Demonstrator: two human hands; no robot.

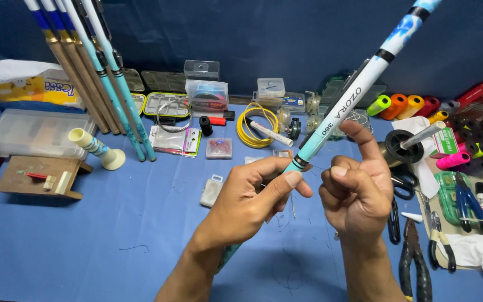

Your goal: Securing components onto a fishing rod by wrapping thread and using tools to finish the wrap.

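Note:
My left hand (250,196) grips a long fishing rod (359,89), white and pale blue with black bands, near a dark ring on its shaft. The rod slants up to the top right, and its lower end shows below my wrist. My right hand (356,187) is beside the rod, fingers curled and forefinger raised against the shaft. It seems to pinch a very thin thread that runs toward the rod. Both hands hover over a blue table (102,235).
Several rods (99,72) lean at the back left next to a clear box (37,131) and a small wooden stand (40,179). A yellow line coil (255,126) and small tackle boxes (207,96) lie behind. Thread spools (403,105), pliers (415,263) and scissors (403,187) crowd the right.

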